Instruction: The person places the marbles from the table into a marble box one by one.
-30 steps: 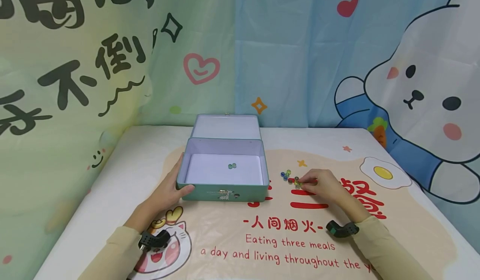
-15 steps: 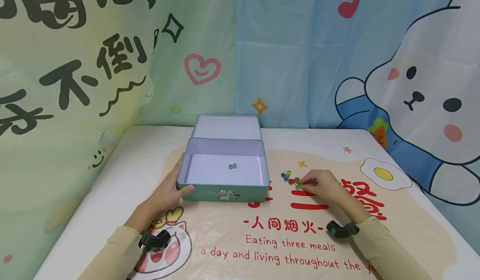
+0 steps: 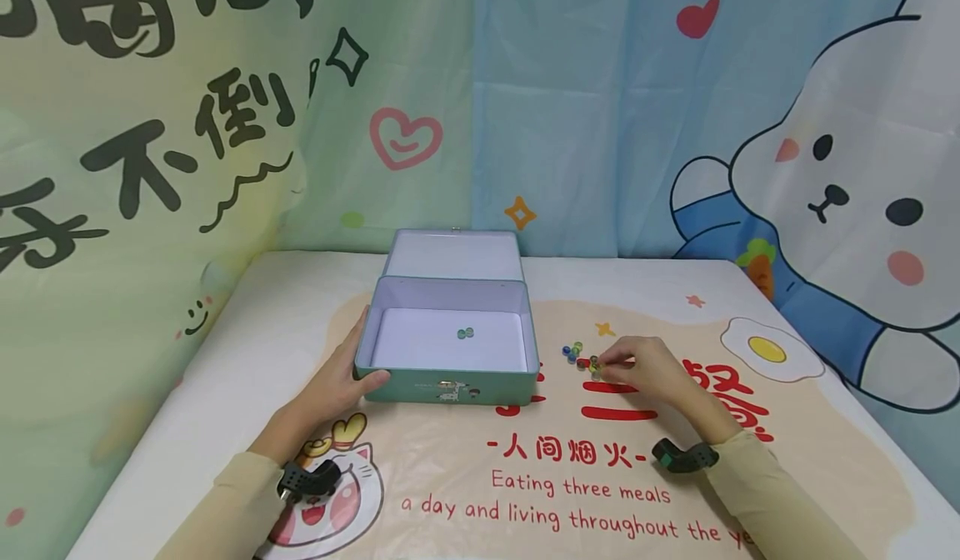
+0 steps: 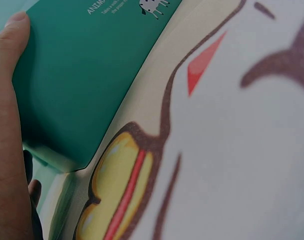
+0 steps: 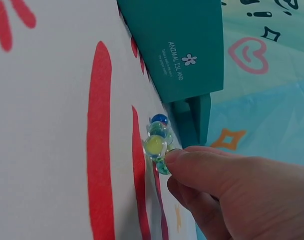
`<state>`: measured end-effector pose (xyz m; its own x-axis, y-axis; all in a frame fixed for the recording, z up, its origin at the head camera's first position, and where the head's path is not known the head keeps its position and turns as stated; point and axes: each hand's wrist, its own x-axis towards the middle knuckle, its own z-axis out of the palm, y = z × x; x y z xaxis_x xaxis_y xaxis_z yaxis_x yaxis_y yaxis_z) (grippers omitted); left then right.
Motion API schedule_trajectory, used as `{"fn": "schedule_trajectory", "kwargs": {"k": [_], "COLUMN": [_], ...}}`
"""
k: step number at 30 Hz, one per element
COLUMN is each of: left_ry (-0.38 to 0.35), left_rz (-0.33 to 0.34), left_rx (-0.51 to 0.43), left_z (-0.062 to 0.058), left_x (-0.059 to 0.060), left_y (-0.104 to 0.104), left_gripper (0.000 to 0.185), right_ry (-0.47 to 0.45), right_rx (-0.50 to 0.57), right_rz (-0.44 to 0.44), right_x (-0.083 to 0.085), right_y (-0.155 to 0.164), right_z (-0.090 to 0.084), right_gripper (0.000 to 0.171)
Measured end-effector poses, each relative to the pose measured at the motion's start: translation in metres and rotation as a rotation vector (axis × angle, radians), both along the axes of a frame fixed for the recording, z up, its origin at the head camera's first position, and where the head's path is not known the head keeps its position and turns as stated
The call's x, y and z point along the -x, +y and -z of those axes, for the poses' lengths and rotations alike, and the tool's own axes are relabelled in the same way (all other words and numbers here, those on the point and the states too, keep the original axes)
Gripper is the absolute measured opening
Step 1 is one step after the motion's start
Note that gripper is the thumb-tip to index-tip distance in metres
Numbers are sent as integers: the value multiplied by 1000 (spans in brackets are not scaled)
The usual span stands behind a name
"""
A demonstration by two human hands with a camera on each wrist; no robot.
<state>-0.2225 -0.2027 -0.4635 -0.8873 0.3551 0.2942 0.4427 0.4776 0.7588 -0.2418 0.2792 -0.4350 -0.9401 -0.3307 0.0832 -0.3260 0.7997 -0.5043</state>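
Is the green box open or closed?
Open. The green tin box has its lid tipped back behind it, and its white inside shows two marbles.

One tin (image 3: 450,387); two marbles (image 3: 465,333) (inside)

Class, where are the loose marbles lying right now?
In the head view, the loose marbles lie on the tablecloth, right of the open green tin, at the right hand fingertips.

I see that my two arms wear long sleeves (image 3: 225,502) of pale beige cloth, reaching to the wrists. On each wrist sits a small black camera mount (image 3: 684,457), angular and matte. My left hand (image 3: 330,385) and right hand (image 3: 648,370) are bare.
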Motion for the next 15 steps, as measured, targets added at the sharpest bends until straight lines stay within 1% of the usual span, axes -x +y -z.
{"fn": "schedule_trajectory", "kwargs": {"k": [7, 11, 15], "left_ry": [-10, -15, -15], "left_rz": [-8, -11, -11], "left_rx": [0, 4, 6], "left_z": [1, 1, 1], "left_x": [0, 0, 0], "left_y": [0, -1, -1], "left_gripper": [103, 103, 102], "right_ry": [-11, 7, 49], "right_rx": [21, 30, 45], "right_rz": [-20, -34, -48], "right_x": [2, 4, 5], "right_y": [-4, -7, -12], "right_z": [-3, -4, -5], "right_gripper": [17, 17, 16]}}
